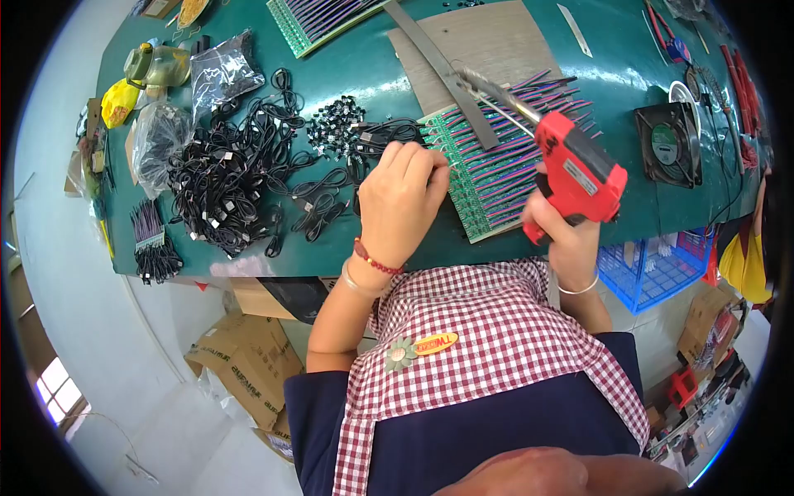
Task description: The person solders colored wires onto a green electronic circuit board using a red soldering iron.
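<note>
My right hand point(562, 236) grips a red and black soldering gun point(579, 165), its metal barrel pointing up and left over the circuit boards. A panel of green circuit boards point(471, 194) lies below, with rows of purple and black wires across it. At its left edge my left hand point(401, 194) is closed in a pinch; a thin pale tip shows by the fingers, but what they hold is mostly hidden. Black cables point(389, 132) run to the board's upper left corner. A flat metal bar point(451, 78) lies slanted across the board and a brown sheet point(513, 41).
A heap of black USB cables point(219, 186) covers the left of the green table point(331, 260). Small black parts point(335, 124) lie in a pile beside it. To the right stands a black fan point(668, 145). Another wired board panel point(318, 25) is at the back. A blue basket point(649, 273) sits below the table.
</note>
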{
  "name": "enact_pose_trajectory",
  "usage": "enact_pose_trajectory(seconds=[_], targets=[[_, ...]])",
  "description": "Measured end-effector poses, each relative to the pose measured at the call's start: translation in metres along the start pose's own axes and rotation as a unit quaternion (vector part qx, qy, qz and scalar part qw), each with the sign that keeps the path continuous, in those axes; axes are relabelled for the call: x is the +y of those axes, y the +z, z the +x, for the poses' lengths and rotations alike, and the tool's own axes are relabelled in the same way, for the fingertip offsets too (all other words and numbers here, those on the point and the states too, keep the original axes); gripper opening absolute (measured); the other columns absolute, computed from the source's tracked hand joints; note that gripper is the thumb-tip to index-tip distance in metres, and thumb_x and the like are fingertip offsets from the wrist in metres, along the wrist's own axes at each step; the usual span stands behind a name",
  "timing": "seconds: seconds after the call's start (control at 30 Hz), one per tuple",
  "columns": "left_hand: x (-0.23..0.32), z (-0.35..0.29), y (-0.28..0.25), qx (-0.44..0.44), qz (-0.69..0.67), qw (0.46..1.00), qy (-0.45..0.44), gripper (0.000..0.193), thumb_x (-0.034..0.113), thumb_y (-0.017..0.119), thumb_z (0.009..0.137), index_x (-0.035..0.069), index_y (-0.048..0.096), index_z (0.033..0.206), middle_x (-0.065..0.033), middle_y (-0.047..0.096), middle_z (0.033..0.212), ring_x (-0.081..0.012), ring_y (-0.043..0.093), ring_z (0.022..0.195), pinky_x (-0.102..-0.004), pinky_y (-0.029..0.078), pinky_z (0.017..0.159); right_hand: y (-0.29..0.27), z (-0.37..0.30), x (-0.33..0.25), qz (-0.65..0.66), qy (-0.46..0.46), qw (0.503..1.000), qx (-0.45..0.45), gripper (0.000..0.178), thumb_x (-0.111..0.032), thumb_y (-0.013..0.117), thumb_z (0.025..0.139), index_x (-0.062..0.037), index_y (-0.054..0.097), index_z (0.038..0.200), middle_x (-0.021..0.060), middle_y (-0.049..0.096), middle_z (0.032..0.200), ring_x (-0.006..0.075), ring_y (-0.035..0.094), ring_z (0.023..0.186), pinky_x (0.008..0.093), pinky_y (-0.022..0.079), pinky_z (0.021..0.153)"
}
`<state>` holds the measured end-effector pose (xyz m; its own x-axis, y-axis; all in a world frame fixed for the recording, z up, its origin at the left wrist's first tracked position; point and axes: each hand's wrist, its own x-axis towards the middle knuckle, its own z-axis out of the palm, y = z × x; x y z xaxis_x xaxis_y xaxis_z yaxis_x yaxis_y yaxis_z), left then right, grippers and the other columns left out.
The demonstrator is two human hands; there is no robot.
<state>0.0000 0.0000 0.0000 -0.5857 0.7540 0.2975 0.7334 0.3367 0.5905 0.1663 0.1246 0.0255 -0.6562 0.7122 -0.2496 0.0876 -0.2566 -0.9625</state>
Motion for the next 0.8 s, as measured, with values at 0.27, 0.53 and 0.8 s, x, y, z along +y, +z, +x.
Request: enact_pose_trajectory(seconds=[0.27, 0.53, 0.8], targets=[[-0.011, 0.013, 0.002, -0.030, 0.062, 0.997, 0.037, 0.010, 0.005, 0.067, 0.070, 0.008, 0.059, 0.074, -0.0031, 0.051, 0.071, -0.0201, 0.052, 0.068, -0.0322, 0.044, 0.054, -0.054, -0.031, 0.042, -0.050, 0.030, 0.997, -0.053, 0.036, -0.002, 0.060, 0.079, 0.0047, 0.050, 0.113, 0.0043, 0.053, 0.065, 0.0101, 0.050, 0.052, 0.0231, 0.040, 0.048], [-0.013, 0.015, 0.006, -0.052, 0.071, 0.995, 0.042, 0.008, 0.007, 0.066, 0.070, 0.008, 0.059, 0.073, -0.0035, 0.048, 0.069, -0.0202, 0.051, 0.068, -0.0324, 0.043, 0.054, -0.059, -0.037, 0.048, -0.098, 0.028, 0.993, -0.066, 0.030, -0.003, 0.061, 0.080, 0.0037, 0.052, 0.108, 0.0038, 0.053, 0.065, 0.0095, 0.050, 0.053, 0.0221, 0.038, 0.048], [-0.010, 0.014, 0.009, -0.046, 0.075, 0.996, 0.030, 0.009, 0.006, 0.065, 0.071, 0.007, 0.057, 0.073, -0.0045, 0.048, 0.070, -0.0205, 0.052, 0.068, -0.0328, 0.045, 0.055, -0.060, -0.038, 0.049, -0.110, 0.020, 0.991, -0.074, 0.028, -0.001, 0.061, 0.080, 0.0027, 0.053, 0.107, 0.0039, 0.055, 0.069, 0.0099, 0.052, 0.056, 0.0224, 0.040, 0.051]])
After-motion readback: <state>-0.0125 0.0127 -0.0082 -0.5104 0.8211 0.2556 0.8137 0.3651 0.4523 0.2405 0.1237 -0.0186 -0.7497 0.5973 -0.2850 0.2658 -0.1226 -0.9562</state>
